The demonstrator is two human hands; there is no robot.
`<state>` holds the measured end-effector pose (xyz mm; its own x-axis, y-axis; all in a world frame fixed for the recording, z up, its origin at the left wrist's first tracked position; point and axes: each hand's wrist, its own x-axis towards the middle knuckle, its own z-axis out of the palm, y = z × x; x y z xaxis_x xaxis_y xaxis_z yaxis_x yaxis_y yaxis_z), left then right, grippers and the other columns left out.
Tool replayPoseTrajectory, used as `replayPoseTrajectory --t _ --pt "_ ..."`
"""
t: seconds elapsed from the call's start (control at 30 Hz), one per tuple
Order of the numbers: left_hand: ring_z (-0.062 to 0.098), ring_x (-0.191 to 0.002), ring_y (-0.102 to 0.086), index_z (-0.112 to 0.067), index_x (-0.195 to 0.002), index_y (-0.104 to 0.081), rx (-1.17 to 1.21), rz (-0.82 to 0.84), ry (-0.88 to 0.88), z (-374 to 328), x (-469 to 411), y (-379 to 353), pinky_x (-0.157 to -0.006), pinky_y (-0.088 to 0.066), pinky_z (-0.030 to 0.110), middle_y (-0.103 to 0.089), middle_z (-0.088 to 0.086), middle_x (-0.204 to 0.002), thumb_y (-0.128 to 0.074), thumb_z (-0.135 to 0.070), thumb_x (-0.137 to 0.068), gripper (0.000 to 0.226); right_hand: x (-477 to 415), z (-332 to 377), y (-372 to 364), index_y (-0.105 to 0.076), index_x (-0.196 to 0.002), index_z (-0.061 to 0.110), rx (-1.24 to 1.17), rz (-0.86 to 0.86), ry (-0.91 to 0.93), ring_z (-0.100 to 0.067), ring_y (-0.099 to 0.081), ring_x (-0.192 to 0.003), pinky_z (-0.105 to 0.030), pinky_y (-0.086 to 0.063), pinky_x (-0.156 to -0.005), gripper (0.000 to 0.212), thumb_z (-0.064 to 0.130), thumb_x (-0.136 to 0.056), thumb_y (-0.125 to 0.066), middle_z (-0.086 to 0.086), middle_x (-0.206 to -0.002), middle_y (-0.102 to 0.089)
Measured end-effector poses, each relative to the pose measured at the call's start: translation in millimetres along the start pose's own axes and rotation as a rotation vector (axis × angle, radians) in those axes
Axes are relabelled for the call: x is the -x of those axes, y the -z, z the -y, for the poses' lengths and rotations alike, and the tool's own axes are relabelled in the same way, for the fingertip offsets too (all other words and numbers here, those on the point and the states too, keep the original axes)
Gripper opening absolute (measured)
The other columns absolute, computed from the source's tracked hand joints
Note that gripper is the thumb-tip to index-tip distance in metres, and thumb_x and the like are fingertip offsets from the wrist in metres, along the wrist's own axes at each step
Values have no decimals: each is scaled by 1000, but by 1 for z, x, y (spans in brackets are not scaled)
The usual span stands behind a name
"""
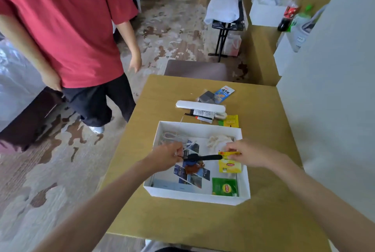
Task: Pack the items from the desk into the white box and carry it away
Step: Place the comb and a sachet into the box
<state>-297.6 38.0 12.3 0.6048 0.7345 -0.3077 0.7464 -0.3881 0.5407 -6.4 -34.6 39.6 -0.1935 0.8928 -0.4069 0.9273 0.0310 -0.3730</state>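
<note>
A carpeted room held a tan worktop (pixel 263 109) carrying an open white box (pixel 194 196). Above the box, the left hand (pixel 168 157) pinched one end of a black brush (pixel 203 157), and the right hand (pixel 249 154) pinched a yellow tea sachet (pixel 229 165) by its top. Both looked best lowered flat onto the printed sheet (pixel 195 178) inside before release, leaving room for the white case (pixel 200 105) and blue packet (pixel 224 93) lying beyond the box.

Mottled brown-and-cream carpet (pixel 172 28), white wall (pixel 334 89) right, black folding stand (pixel 227 25) beyond.
</note>
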Motion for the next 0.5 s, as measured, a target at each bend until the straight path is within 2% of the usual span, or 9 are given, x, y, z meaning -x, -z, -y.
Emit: replayPoseTrajectory --t 0.07,0.13,0.23,0.3,0.37,0.43,0.5 --pt "26 -87 -59 -27 -79 -39 -33 26 -12 4 -5 -5 -77 -50 37 -59 5 -92 -60 -18 -89 25 1 6 -8 -58 -96 30 86 13 -46 -15 -54 -78 -34 -48 -65 5 25 -94 -55 4 -90 -56" --pt "25 -87 -60 -24 -83 -42 -81 14 -29 8 -10 -6 -77 -49 37 -62 6 -94 -58 -16 -90 19 2 13 -12 -55 -104 32 170 -12 -93 -16 -49 -77 -32 -39 -58 11 25 -95 -54 4 -93 -50" --pt "29 -89 -61 -19 -90 -44 -152 35 -36 14 -17 -10 -76 -48 38 -64 10 -97 -54 -13 -90 12 4 22 -21 -52 -111 22 331 -27 -134 -21 -49 -74 -32 -33 -54 16 25 -95 -54 -6 -99 -57" --pt "30 -90 -61 -14 -100 -47 -211 61 -42 14 -21 -13 -72 -47 38 -63 12 -99 -52 -11 -91 11 3 28 -27 -52 -110 19 415 34 -124 -26 -56 -82 -32 -34 -58 17 26 -95 -53 -10 -103 -60" --pt "29 -90 -61 -12 -103 -48 -271 98 -80 13 -24 -17 -69 -46 38 -63 13 -100 -51 -10 -90 13 1 36 -30 -53 -106 22 364 127 -126 -26 -58 -92 -32 -36 -63 15 30 -94 -55 -7 -107 -61" --pt "29 -89 -60 -12 -100 -48 -281 130 -114 12 -27 -21 -68 -44 36 -63 14 -100 -52 -7 -90 12 -2 44 -34 -52 -100 25 279 216 -135 -23 -57 -92 -33 -41 -67 12 34 -93 -57 -5 -107 -62" --pt "26 -85 -57 -14 -94 -45 -299 151 -128 13 -28 -23 -67 -42 34 -62 14 -99 -53 -8 -89 11 -3 52 -42 -54 -102 22 304 272 -138 -22 -57 -88 -34 -43 -69 14 32 -93 -57 -6 -106 -63"
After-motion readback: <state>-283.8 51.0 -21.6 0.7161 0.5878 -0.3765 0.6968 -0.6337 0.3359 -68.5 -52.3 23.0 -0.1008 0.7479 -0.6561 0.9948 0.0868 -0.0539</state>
